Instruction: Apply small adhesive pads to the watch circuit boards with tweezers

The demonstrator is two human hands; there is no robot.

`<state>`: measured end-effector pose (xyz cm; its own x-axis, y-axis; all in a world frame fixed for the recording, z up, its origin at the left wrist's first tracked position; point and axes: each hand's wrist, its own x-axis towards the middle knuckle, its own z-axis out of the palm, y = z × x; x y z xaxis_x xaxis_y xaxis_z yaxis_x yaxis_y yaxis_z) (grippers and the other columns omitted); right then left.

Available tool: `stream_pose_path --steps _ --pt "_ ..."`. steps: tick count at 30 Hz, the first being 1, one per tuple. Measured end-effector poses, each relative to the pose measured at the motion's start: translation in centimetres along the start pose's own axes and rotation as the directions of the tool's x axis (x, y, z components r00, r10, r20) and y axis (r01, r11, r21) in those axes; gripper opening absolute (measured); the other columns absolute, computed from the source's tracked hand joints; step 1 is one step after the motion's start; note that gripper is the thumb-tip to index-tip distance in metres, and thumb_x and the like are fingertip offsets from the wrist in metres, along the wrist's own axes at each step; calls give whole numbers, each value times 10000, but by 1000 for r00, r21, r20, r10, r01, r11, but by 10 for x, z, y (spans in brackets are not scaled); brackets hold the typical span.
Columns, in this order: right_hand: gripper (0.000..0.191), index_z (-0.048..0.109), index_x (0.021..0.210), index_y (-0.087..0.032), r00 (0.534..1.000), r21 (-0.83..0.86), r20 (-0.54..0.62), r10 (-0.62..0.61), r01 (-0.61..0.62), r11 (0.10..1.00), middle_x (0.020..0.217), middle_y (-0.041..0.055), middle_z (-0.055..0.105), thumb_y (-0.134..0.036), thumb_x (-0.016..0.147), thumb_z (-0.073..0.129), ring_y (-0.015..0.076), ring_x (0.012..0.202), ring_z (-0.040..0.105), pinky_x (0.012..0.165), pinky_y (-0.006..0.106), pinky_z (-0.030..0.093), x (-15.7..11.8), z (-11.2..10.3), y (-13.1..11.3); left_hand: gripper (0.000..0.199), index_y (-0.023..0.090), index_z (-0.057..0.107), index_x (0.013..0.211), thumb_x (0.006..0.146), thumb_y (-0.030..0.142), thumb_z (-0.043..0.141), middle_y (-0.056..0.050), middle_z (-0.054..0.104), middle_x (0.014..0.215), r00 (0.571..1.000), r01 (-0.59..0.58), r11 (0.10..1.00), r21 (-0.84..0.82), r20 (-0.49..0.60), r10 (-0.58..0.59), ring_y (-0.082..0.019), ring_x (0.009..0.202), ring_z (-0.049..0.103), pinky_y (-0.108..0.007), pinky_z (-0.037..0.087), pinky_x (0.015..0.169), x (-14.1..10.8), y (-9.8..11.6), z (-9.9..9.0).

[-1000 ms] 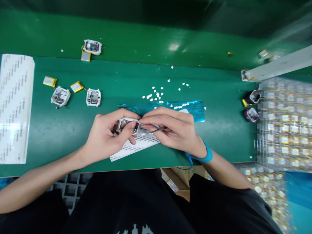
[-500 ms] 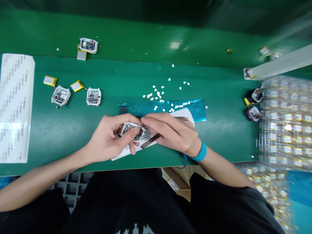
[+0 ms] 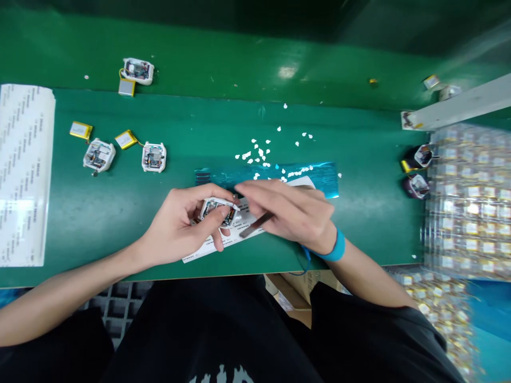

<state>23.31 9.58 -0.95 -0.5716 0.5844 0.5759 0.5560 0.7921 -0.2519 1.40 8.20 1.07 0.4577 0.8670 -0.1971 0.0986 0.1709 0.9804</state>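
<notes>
My left hand (image 3: 179,223) is closed around a small white device housing (image 3: 219,210), its thumb laid over the open side where a circuit board shows. Held in my right hand (image 3: 293,210) is a flat, dark metal tool (image 3: 255,225), its blunt end sticking out below the palm toward the left. The fingertips of this hand are just right of the housing's upper corner; whether they touch it I cannot tell. Under both hands lies a white printed sheet (image 3: 207,250). Behind them is a blue film strip (image 3: 325,181) with small white stickers (image 3: 261,152) scattered on and beyond it.
To the left are open white housings (image 3: 154,157) with wired yellow-edged batteries (image 3: 126,139), and a large printed sheet (image 3: 27,175). At right stand two dark housings (image 3: 417,186), stacked clear trays (image 3: 471,213) and a pale post (image 3: 459,103). A blue wristband (image 3: 337,246) has a cord.
My right hand has moved slightly right, its fingertips drawing away from the housing, and the metal tool has shifted with it. My left hand keeps holding the housing almost in place.
</notes>
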Motion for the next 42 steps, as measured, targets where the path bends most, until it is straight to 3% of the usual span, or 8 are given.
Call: stream_pose_path --steps 5,12,18,24,28,32,36,42 --pt "416 629 1284 -255 968 -217 -125 216 -239 946 1266 53 712 -48 937 532 185 951 751 641 244 611 7 -6 16 148 176 571 1066 919 182 574 47 665 589 998 15 1000 -15 -54 -16 -177 526 728 -237 555 452 1 -3 -1" --pt "295 623 1238 -102 977 -106 151 -148 165 981 1225 109 727 -56 973 500 168 887 759 588 241 595 2 -7 4 158 192 497 1047 913 134 558 95 607 552 1000 29 996 -88 -6 -30 -134 449 687 -208 541 447 1 -4 -1" --pt "311 598 1257 -96 971 -67 177 -158 172 983 1215 138 727 -81 995 431 192 961 750 716 284 637 1 -10 2 167 193 502 1054 912 140 572 68 650 563 999 20 999 -51 -35 -22 -135 435 672 -188 462 376 1 -7 0" --pt "305 622 1193 -64 979 -74 135 -154 165 983 1130 136 756 -47 975 409 179 896 755 637 273 628 0 -1 -9 153 210 481 1046 930 151 562 72 628 527 996 -10 1000 4 -85 10 -132 400 640 -176 435 343 -3 -16 7" --pt "318 624 1178 -57 988 -122 144 -64 82 989 1097 135 764 -38 964 391 186 885 757 629 275 632 -2 5 -21 157 220 461 1027 935 162 573 73 604 601 973 -108 976 188 -184 143 -118 458 645 -182 475 405 -8 -22 15" --pt "377 575 1292 -49 991 -120 114 -65 79 990 1200 170 725 -84 976 373 221 943 757 659 305 644 -6 8 -28 141 209 455 909 916 124 567 98 529 550 898 -272 856 440 -202 390 -48 365 471 -157 354 372 -9 -23 14" --pt "371 608 1301 -155 984 229 109 139 -161 960 1192 91 740 -81 971 455 172 925 750 693 257 627 -2 5 -28 128 199 482 905 909 140 595 69 587 599 903 -301 892 338 -201 381 -76 430 570 -179 419 417 -9 -24 8" --pt "180 720 907 -148 839 578 306 449 -539 613 555 -59 574 -316 939 665 56 439 419 405 204 361 10 4 -27 138 196 497 899 883 107 601 59 628 616 893 -354 825 440 -102 437 -71 421 581 -182 378 399 -9 -21 5"
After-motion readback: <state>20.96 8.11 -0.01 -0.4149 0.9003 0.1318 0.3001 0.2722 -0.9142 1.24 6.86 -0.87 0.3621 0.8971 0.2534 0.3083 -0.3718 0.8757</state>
